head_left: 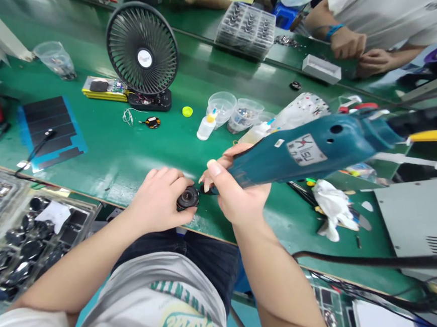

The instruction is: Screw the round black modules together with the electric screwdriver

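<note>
My left hand (161,199) rests on the green bench near its front edge, its fingers closed around a small round black part (187,198) with ringed, lens-like detail on its face. In my right hand (241,189) is a bulky teal handheld power tool (296,150), gripped near its front end. A thick black cable or hose (427,118) runs from its rear toward the right edge. The tool's narrow dark tip points left, close beside the round part; whether they touch I cannot tell.
A black fan (142,48) stands at the back. Clear cups (221,108) and a small dropper bottle (206,127) sit beyond my hands. Parts trays (31,238) lie at left. On the right are crumpled white tissue (331,202) and a grey box (415,218). A co-worker's hands (348,42) are opposite.
</note>
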A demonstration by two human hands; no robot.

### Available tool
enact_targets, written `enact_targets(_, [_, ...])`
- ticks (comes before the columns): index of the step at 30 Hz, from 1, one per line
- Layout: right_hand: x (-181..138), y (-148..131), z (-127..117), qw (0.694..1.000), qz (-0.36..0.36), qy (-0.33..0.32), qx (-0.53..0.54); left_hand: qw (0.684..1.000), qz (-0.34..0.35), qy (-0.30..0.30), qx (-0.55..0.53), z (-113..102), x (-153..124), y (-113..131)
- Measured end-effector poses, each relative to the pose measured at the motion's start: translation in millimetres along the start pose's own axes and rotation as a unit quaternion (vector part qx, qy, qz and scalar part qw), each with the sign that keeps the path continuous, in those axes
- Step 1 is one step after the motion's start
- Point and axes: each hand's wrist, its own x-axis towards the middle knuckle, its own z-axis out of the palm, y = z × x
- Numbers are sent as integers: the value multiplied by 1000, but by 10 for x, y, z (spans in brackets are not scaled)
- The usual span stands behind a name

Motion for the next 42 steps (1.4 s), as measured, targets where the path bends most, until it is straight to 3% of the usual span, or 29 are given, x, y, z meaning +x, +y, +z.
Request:
enact_targets(5, [7, -11, -11, 998, -14, 41, 41, 997, -76, 21, 17, 24, 5, 11])
enact_targets(26, [-14, 54, 5, 1000, 5, 5, 1, 999, -41, 13, 6, 8, -2, 0])
enact_targets(33, [-47, 122, -47, 997, 7, -19, -68, 999, -44, 13, 16, 14, 8, 1])
enact_targets(42, [-24, 67, -46, 999, 18, -13, -28, 999, -41, 14, 18, 11, -5, -1])
